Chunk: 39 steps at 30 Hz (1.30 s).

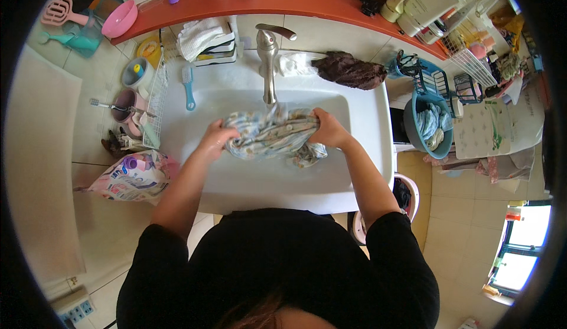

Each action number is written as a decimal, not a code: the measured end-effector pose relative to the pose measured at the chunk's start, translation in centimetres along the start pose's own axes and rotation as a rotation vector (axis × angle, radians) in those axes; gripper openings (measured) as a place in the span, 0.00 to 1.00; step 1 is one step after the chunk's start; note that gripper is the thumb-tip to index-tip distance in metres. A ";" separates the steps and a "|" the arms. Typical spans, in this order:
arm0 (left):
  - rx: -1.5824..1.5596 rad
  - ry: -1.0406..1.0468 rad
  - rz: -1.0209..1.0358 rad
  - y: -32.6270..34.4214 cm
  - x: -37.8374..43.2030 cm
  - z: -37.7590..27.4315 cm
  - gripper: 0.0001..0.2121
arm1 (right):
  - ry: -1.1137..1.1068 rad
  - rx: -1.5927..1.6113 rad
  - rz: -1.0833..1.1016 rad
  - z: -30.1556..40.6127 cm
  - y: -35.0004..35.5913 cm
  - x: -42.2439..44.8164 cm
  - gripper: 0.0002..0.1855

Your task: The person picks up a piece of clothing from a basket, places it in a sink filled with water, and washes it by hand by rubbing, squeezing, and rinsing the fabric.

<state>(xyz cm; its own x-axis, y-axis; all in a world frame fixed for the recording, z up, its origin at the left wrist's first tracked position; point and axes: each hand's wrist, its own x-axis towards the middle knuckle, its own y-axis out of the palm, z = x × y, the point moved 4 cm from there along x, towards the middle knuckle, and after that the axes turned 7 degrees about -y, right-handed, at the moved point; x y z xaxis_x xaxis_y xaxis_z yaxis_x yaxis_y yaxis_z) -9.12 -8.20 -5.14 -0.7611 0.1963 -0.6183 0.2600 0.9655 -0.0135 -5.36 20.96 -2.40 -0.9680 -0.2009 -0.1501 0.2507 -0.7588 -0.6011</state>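
A wet, light-coloured patterned cloth (270, 135) is stretched between my two hands over the white sink basin (274, 180). My left hand (217, 139) grips its left end, and my right hand (328, 128) holds the bunched right end. Water runs from the metal faucet (268, 59) onto the middle of the fabric. One loose fold (308, 155) hangs down below my right hand. The cloth's left part is blurred, and its far side is partly hidden by the faucet's stream.
A blue brush (188, 89) lies on the sink's left ledge. White cloth (296, 64) and dark brown cloth (350, 70) rest behind the basin. A detergent bag (137, 176) stands at the left, beside a wire rack (156, 103). At the right is a blue basin (412, 121) holding cloths. A red shelf (301, 1) spans the back.
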 end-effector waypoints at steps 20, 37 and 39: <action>1.303 0.375 -0.080 5.3 3.1 5.6 0.33 | -0.072 -0.288 0.417 -6.6 8.9 4.2 0.53; -0.557 -0.352 0.494 11.1 -4.8 -5.3 0.15 | -0.047 -0.177 -0.068 -2.6 6.1 -1.4 0.54; -0.616 -0.265 0.573 12.4 -6.2 -7.5 0.16 | -0.204 0.131 -0.011 -1.5 6.1 0.0 0.44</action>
<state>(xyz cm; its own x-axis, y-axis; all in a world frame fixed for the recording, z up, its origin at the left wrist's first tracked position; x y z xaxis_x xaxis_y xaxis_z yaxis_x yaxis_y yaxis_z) -5.65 3.80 4.40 -0.4296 0.7060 -0.5631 0.1347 0.6666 0.7331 -3.84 17.21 -7.25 -0.9526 -0.3032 0.0259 0.2517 -0.8330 -0.4927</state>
